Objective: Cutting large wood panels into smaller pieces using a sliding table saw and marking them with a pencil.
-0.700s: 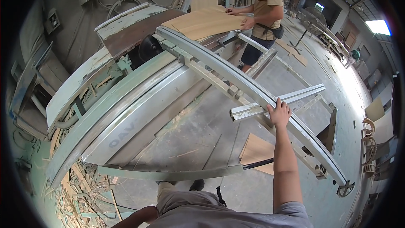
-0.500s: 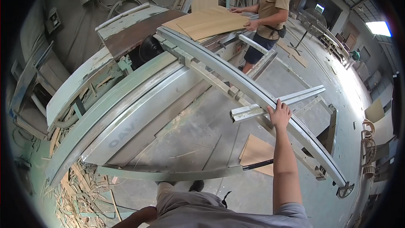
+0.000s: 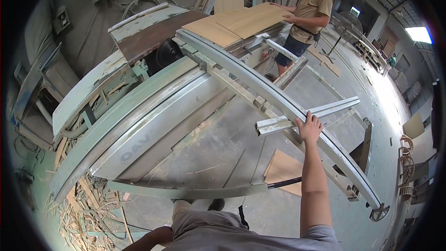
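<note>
My right hand (image 3: 310, 128) rests on the long metal fence rail (image 3: 278, 102), its fingers curled over the top and the thumb along the near side. This rail slants from the sheets at the upper middle down to the lower right. Under my hand, a shorter metal crossbar (image 3: 334, 108) crosses it. Only my left forearm (image 3: 151, 238) shows at the bottom edge; the hand itself is out of the picture. Thin wood sheets (image 3: 251, 21) lie at the rail's far end, and a co-worker (image 3: 311, 14) has both hands on the topmost sheet's right end.
A long sliding saw table (image 3: 158, 111) curves across the left in front of me. Wood offcuts (image 3: 88, 218) are heaped at the lower left. A brown panel (image 3: 284, 169) lies on the floor below the rail. A standing fan (image 3: 346, 23) is at the upper right.
The co-worker has shifted slightly right and back, and the top wood sheet has slid to the right with their hands. My right hand stays on the rail.
</note>
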A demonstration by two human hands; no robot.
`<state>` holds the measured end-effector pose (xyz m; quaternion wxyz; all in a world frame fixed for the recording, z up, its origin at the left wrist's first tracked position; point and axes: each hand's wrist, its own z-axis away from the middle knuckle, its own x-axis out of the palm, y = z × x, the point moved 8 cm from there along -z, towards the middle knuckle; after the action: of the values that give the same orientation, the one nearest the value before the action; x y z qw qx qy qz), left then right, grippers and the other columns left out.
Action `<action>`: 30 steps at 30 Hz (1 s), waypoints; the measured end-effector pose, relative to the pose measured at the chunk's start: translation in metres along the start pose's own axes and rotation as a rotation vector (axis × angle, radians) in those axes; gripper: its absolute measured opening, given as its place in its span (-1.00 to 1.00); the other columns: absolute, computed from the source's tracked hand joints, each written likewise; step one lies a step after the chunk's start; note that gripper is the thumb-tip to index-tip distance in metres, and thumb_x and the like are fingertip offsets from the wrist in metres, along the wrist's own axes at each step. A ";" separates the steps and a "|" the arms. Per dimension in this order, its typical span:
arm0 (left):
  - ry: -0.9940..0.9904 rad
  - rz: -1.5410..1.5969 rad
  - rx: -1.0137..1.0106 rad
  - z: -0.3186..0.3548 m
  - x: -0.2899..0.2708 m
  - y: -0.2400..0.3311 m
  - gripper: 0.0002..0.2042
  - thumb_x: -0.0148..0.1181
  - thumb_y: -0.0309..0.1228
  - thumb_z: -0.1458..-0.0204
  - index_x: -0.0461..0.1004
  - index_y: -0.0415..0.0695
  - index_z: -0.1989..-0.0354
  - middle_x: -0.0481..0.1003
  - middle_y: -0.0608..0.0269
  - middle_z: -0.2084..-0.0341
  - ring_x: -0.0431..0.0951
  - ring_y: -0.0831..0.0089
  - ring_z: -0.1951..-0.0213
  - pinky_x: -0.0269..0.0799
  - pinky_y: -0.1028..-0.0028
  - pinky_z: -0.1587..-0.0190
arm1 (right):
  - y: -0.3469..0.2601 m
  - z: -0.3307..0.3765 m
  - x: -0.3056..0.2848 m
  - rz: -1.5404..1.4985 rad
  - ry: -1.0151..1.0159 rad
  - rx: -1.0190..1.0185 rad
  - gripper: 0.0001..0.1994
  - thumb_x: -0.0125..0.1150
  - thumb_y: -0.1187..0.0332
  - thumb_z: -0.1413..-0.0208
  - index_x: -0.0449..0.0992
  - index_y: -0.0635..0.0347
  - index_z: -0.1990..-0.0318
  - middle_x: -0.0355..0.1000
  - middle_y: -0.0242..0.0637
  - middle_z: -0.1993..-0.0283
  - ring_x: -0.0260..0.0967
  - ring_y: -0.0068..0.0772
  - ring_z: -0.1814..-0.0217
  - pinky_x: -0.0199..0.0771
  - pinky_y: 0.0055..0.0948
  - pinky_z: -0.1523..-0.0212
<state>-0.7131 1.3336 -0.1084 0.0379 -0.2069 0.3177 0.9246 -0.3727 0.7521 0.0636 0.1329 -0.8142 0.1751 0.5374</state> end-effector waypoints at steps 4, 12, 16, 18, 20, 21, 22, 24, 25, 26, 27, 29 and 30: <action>-0.010 -0.021 -0.025 -0.004 0.013 -0.014 -0.67 0.13 -0.15 0.19 0.54 -0.10 0.30 0.51 -0.04 0.31 0.50 0.03 0.25 0.39 0.25 0.19 | -0.001 0.000 0.000 0.002 0.001 -0.005 -0.31 0.00 -0.17 0.02 0.21 0.08 -0.18 0.25 -0.12 -0.06 0.10 -0.11 -0.19 -0.06 -0.08 -0.19; -0.044 -0.024 -0.032 -0.002 0.014 -0.012 -0.62 0.04 -0.16 0.11 0.49 -0.26 0.28 0.48 -0.17 0.30 0.48 -0.03 0.21 0.38 0.23 0.15 | 0.001 0.001 0.000 0.002 0.001 -0.001 -0.31 0.01 -0.17 0.02 0.21 0.09 -0.19 0.25 -0.12 -0.06 0.10 -0.11 -0.19 -0.06 -0.08 -0.19; -0.064 -0.006 -0.033 0.002 0.008 -0.003 -0.60 0.02 -0.14 0.09 0.48 -0.23 0.23 0.48 -0.17 0.30 0.48 -0.03 0.20 0.37 0.23 0.14 | 0.000 0.001 -0.001 -0.004 0.014 -0.002 -0.31 0.03 -0.16 0.03 0.21 0.09 -0.18 0.25 -0.12 -0.05 0.10 -0.11 -0.18 -0.06 -0.07 -0.20; -0.064 0.001 -0.025 0.006 0.003 0.007 -0.60 0.02 -0.14 0.09 0.48 -0.22 0.22 0.48 -0.17 0.29 0.48 -0.03 0.20 0.37 0.23 0.13 | 0.000 0.001 0.000 -0.007 0.017 -0.004 -0.31 0.03 -0.16 0.03 0.21 0.09 -0.18 0.26 -0.12 -0.05 0.11 -0.11 -0.17 -0.05 -0.07 -0.19; -0.041 0.036 -0.097 0.007 -0.001 0.004 -0.61 0.01 -0.15 0.08 0.47 -0.23 0.22 0.48 -0.17 0.29 0.48 -0.04 0.20 0.38 0.23 0.14 | 0.001 0.001 0.000 -0.011 0.021 -0.005 -0.31 0.04 -0.15 0.04 0.22 0.09 -0.18 0.26 -0.12 -0.05 0.11 -0.11 -0.17 -0.05 -0.08 -0.19; -0.041 0.034 -0.096 0.007 -0.002 0.004 -0.61 0.01 -0.15 0.08 0.47 -0.23 0.22 0.48 -0.17 0.29 0.48 -0.04 0.20 0.38 0.23 0.14 | 0.000 0.001 -0.001 -0.014 0.019 -0.007 -0.31 0.04 -0.15 0.04 0.22 0.09 -0.18 0.26 -0.12 -0.04 0.11 -0.11 -0.17 -0.04 -0.08 -0.18; -0.046 -0.002 -0.059 0.007 -0.001 0.006 -0.61 0.00 -0.16 0.08 0.47 -0.23 0.23 0.48 -0.18 0.30 0.48 -0.04 0.20 0.38 0.23 0.15 | 0.000 0.001 -0.001 -0.017 0.016 -0.009 -0.31 0.04 -0.15 0.04 0.22 0.08 -0.17 0.26 -0.11 -0.04 0.12 -0.11 -0.16 -0.04 -0.09 -0.18; -0.050 -0.041 -0.021 0.005 0.004 0.002 -0.62 0.00 -0.16 0.07 0.46 -0.24 0.23 0.48 -0.18 0.30 0.48 -0.05 0.20 0.38 0.23 0.15 | 0.000 0.001 -0.002 -0.011 0.030 -0.012 -0.32 0.04 -0.15 0.04 0.22 0.08 -0.17 0.27 -0.11 -0.04 0.12 -0.12 -0.16 -0.04 -0.09 -0.17; -0.047 -0.029 -0.035 0.002 0.010 -0.006 -0.62 0.00 -0.17 0.07 0.46 -0.24 0.23 0.48 -0.19 0.31 0.48 -0.05 0.20 0.39 0.24 0.16 | -0.002 0.001 -0.003 -0.006 0.042 -0.019 -0.32 0.04 -0.15 0.04 0.22 0.08 -0.17 0.27 -0.11 -0.03 0.12 -0.12 -0.16 -0.03 -0.10 -0.17; -0.043 -0.017 -0.049 -0.001 0.017 -0.015 -0.62 0.00 -0.17 0.07 0.45 -0.24 0.23 0.47 -0.20 0.31 0.48 -0.05 0.20 0.39 0.24 0.16 | -0.002 0.001 -0.003 -0.008 0.044 -0.019 -0.32 0.04 -0.15 0.04 0.22 0.08 -0.17 0.27 -0.11 -0.03 0.12 -0.12 -0.16 -0.03 -0.10 -0.17; -0.043 -0.019 -0.047 -0.001 0.015 -0.013 -0.62 0.00 -0.17 0.07 0.45 -0.24 0.23 0.47 -0.20 0.31 0.48 -0.05 0.20 0.39 0.24 0.16 | -0.002 0.001 -0.003 -0.004 0.047 -0.019 -0.32 0.04 -0.15 0.04 0.23 0.08 -0.17 0.27 -0.12 -0.03 0.12 -0.12 -0.16 -0.04 -0.11 -0.17; -0.047 -0.008 -0.049 -0.001 0.012 -0.010 -0.62 0.01 -0.17 0.08 0.46 -0.24 0.23 0.47 -0.19 0.31 0.48 -0.04 0.21 0.39 0.24 0.16 | 0.000 0.002 -0.003 0.000 0.051 -0.018 -0.32 0.04 -0.15 0.04 0.23 0.08 -0.17 0.27 -0.12 -0.03 0.12 -0.12 -0.16 -0.04 -0.11 -0.17; -0.044 -0.008 -0.050 -0.002 0.014 -0.013 -0.62 0.01 -0.17 0.08 0.46 -0.24 0.23 0.47 -0.19 0.31 0.48 -0.04 0.21 0.39 0.24 0.16 | -0.001 0.001 -0.003 -0.001 0.047 -0.017 -0.33 0.04 -0.15 0.04 0.23 0.08 -0.16 0.27 -0.12 -0.03 0.12 -0.12 -0.16 -0.04 -0.12 -0.16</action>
<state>-0.7225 1.3418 -0.1230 0.0435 -0.1885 0.2927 0.9364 -0.3748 0.7538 0.0661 0.1222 -0.8277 0.1730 0.5196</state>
